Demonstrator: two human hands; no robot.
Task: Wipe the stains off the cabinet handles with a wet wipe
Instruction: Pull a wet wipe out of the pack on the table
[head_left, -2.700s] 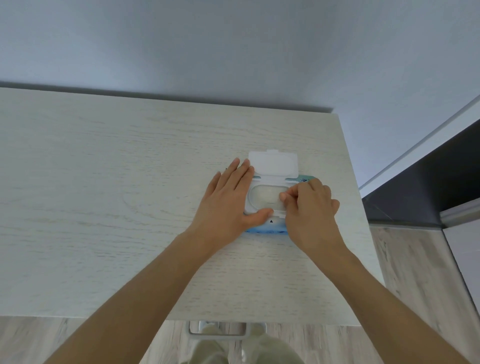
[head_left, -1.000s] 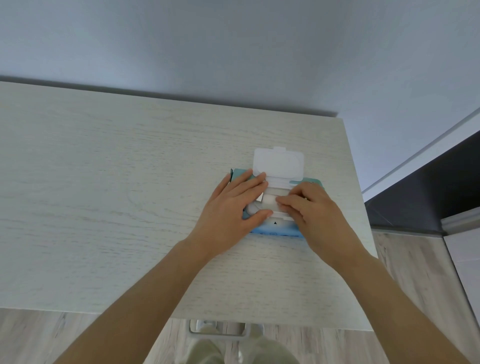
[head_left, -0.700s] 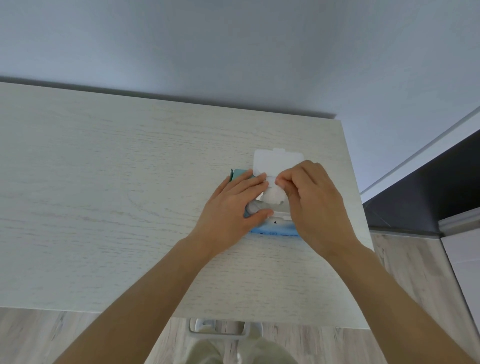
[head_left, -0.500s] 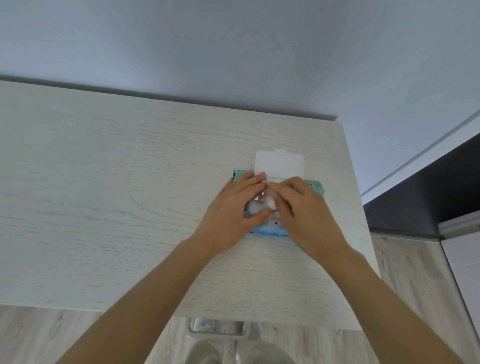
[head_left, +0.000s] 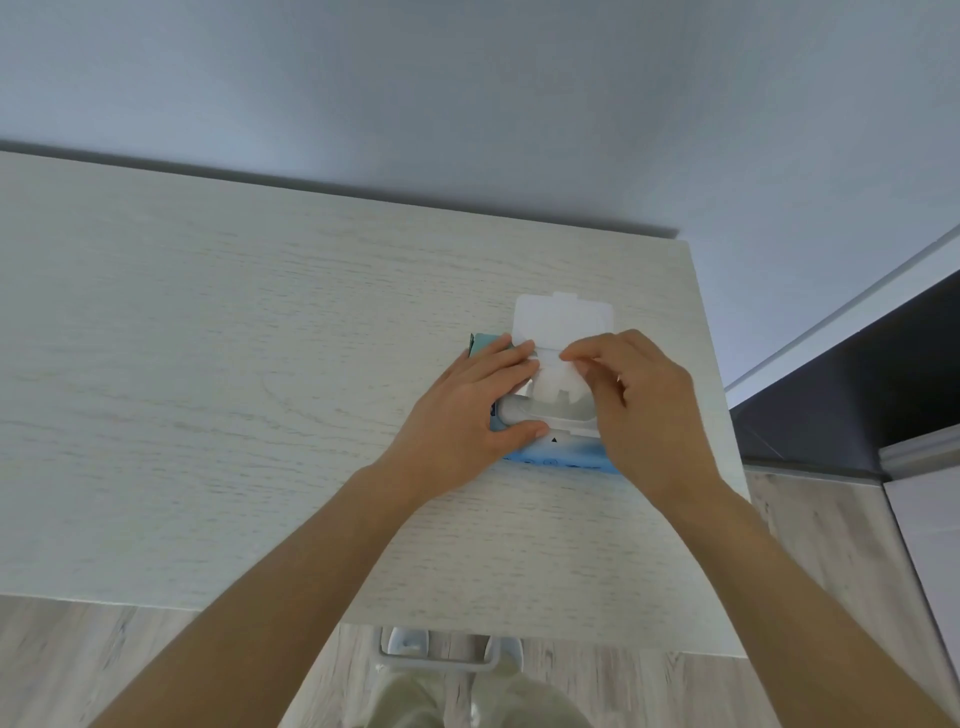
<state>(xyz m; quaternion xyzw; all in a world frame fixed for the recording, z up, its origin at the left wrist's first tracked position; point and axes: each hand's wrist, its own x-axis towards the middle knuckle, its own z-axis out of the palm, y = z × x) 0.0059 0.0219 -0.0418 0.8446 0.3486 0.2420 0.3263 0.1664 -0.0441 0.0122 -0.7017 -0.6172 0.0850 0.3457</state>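
A blue pack of wet wipes (head_left: 556, 458) lies near the right end of the pale wooden cabinet top (head_left: 260, 395), its white flip lid (head_left: 563, 317) standing open. My left hand (head_left: 467, 415) lies flat on the pack's left side, fingers straight and thumb along the front edge, holding it down. My right hand (head_left: 644, 405) pinches a white wet wipe (head_left: 558, 384) between thumb and fingertips, partly drawn up out of the opening. A metal cabinet handle (head_left: 439, 657) shows below the front edge.
A plain grey-blue wall runs behind the cabinet. To the right stands a dark unit (head_left: 852, 395) with a white edge, close to the cabinet's right side. Wood-look floor (head_left: 831, 571) shows below and to the right.
My right hand dipped into the pack's opening, took hold of a wipe and has now lifted it upward and away. The left hand stayed pressed on the pack.
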